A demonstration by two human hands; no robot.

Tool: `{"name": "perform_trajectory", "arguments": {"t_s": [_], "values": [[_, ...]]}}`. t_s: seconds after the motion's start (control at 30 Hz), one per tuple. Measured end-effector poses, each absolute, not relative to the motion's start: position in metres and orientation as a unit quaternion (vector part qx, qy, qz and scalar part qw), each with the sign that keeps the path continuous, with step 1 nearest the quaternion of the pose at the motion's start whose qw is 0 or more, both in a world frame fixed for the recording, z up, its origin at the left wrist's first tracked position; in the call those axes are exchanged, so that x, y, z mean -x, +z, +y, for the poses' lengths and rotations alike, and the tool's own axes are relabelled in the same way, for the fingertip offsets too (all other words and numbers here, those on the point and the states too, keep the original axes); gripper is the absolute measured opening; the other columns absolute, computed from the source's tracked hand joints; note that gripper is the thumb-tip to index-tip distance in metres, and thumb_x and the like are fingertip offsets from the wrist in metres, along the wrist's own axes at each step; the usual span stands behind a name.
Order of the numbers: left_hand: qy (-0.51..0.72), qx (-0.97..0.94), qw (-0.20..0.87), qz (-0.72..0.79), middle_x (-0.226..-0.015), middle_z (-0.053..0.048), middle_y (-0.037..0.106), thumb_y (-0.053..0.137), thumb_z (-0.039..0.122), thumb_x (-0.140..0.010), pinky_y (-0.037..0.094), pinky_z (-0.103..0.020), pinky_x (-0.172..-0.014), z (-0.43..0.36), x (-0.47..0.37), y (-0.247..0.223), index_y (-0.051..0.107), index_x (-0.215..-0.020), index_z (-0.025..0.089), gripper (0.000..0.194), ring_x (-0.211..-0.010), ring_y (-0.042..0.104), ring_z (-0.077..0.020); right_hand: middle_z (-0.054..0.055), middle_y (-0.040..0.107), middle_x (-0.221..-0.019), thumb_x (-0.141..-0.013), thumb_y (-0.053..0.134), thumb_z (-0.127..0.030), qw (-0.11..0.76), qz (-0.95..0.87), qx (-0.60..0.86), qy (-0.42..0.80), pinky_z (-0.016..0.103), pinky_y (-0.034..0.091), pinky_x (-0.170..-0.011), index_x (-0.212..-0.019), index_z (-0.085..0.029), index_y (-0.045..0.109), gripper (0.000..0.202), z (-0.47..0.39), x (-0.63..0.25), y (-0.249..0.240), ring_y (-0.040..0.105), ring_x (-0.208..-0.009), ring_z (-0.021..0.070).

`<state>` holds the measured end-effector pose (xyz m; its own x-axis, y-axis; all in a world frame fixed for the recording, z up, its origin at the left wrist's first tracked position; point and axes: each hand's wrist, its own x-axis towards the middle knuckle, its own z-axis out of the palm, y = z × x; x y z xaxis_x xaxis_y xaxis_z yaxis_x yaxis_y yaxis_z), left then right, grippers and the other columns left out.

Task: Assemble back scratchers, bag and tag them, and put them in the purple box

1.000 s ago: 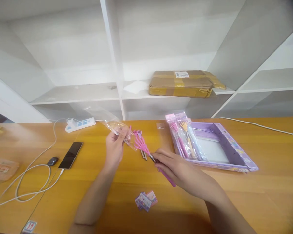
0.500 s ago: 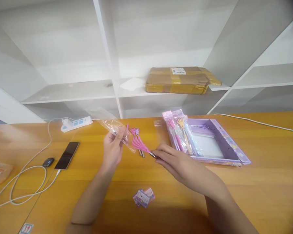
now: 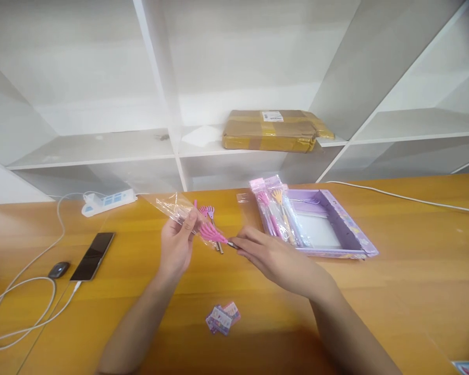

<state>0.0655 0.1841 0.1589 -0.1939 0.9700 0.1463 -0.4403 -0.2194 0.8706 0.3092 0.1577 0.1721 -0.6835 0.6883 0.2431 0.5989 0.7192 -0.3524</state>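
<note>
My left hand (image 3: 176,242) pinches a clear plastic bag (image 3: 171,207) near its mouth, thumb on top. Between thumb and fingers of my right hand (image 3: 271,255) is the metal shaft of a pink hand-shaped back scratcher (image 3: 211,232). Its fingered head points left and lies at the bag's mouth; whether it is inside or in front of the film is hard to tell. Behind my hands, pink and purple back scratchers (image 3: 210,211) lie on the table, partly hidden. Several small printed cards (image 3: 222,319) rest in a pile nearer to me.
On the right stands an open purple box (image 3: 352,229), with bagged back scratchers (image 3: 278,211) along its left side. A phone (image 3: 93,257), a mouse (image 3: 58,270), white cables and a power strip (image 3: 109,202) are on the left. A taped carton (image 3: 271,131) sits on the shelf behind.
My right hand has brought the back scratcher's head closer to the bag in my left hand, so it now overlaps the bag's mouth. The whole view has shifted slightly.
</note>
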Motion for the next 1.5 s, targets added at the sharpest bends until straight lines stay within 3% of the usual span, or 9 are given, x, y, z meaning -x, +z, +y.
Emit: {"name": "perform_trajectory", "arguments": {"t_s": [0.37, 0.63, 0.7, 0.83, 1.0, 1.17, 1.33, 1.5], "values": [[0.687, -0.360, 0.523, 0.352, -0.077, 0.000, 0.068, 0.095, 0.047, -0.078, 0.056, -0.022, -0.070, 0.184, -0.065, 0.158, 0.073, -0.077, 0.017, 0.037, -0.073, 0.064, -0.0104, 0.009, 0.064, -0.108, -0.116, 0.039, -0.028, 0.204, -0.905, 0.350, 0.130, 0.032, 0.057, -0.075, -0.146, -0.023, 0.065, 0.040, 0.156, -0.315, 0.174, 0.065, -0.084, 0.0180], [0.661, -0.365, 0.548, 0.361, -0.081, -0.001, 0.074, 0.098, 0.045, -0.074, 0.058, -0.021, -0.071, 0.179, -0.070, 0.157, 0.077, -0.081, 0.016, 0.036, -0.075, 0.069, -0.0112, 0.010, 0.066, -0.111, -0.116, 0.040, -0.032, 0.234, -0.885, 0.360, 0.177, 0.038, 0.059, -0.082, -0.139, -0.025, 0.068, 0.037, 0.159, -0.316, 0.177, 0.068, -0.091, 0.0205], [0.660, -0.362, 0.548, 0.364, -0.083, -0.002, 0.076, 0.098, 0.045, -0.073, 0.059, -0.023, -0.072, 0.180, -0.070, 0.155, 0.078, -0.085, 0.017, 0.036, -0.075, 0.070, -0.0118, 0.009, 0.068, -0.111, -0.115, 0.044, -0.032, 0.282, -0.861, 0.371, 0.201, 0.041, 0.061, -0.088, -0.147, -0.027, 0.062, 0.037, 0.161, -0.315, 0.173, 0.069, -0.096, 0.0220], [0.678, -0.350, 0.534, 0.364, -0.090, -0.002, 0.079, 0.098, 0.045, -0.074, 0.061, -0.023, -0.075, 0.182, -0.069, 0.152, 0.080, -0.092, 0.018, 0.037, -0.080, 0.074, -0.0130, 0.006, 0.071, -0.107, -0.110, 0.056, -0.030, 0.384, -0.796, 0.384, 0.268, 0.041, 0.064, -0.088, -0.163, -0.030, 0.041, 0.055, 0.166, -0.307, 0.161, 0.071, -0.094, 0.0210], [0.643, -0.404, 0.540, 0.361, -0.080, -0.003, 0.078, 0.098, 0.042, -0.075, 0.061, -0.026, -0.071, 0.180, -0.073, 0.147, 0.079, -0.086, 0.017, 0.033, -0.071, 0.072, -0.0138, 0.003, 0.071, -0.103, -0.107, 0.063, -0.032, 0.438, -0.750, 0.378, 0.319, 0.038, 0.065, -0.084, -0.165, -0.030, 0.035, 0.065, 0.163, -0.288, 0.151, 0.072, -0.088, 0.0177], [0.635, -0.420, 0.537, 0.362, -0.085, -0.005, 0.081, 0.097, 0.040, -0.076, 0.062, -0.028, -0.073, 0.178, -0.083, 0.138, 0.080, -0.088, 0.017, 0.031, -0.075, 0.074, -0.0159, 0.003, 0.069, -0.103, -0.105, 0.066, -0.036, 0.469, -0.709, 0.388, 0.357, 0.034, 0.063, -0.077, -0.165, -0.029, 0.030, 0.070, 0.158, -0.279, 0.154, 0.070, -0.082, 0.0159], [0.698, -0.371, 0.502, 0.351, -0.085, -0.005, 0.080, 0.096, 0.040, -0.078, 0.061, -0.024, -0.066, 0.190, -0.073, 0.144, 0.079, -0.086, 0.017, 0.029, -0.072, 0.073, -0.0136, 0.003, 0.069, -0.104, -0.103, 0.068, -0.038, 0.339, -0.740, 0.414, 0.407, 0.031, 0.058, -0.069, -0.149, -0.027, 0.050, 0.051, 0.159, -0.307, 0.171, 0.066, -0.078, 0.0148], [0.701, -0.335, 0.526, 0.346, -0.082, -0.002, 0.077, 0.097, 0.042, -0.075, 0.059, -0.021, -0.061, 0.199, -0.062, 0.150, 0.078, -0.084, 0.017, 0.033, -0.068, 0.070, -0.0108, 0.002, 0.073, -0.098, -0.103, 0.067, -0.038, 0.323, -0.753, 0.376, 0.433, 0.031, 0.058, -0.070, -0.120, -0.026, 0.068, 0.021, 0.158, -0.326, 0.182, 0.067, -0.079, 0.0150]]}}
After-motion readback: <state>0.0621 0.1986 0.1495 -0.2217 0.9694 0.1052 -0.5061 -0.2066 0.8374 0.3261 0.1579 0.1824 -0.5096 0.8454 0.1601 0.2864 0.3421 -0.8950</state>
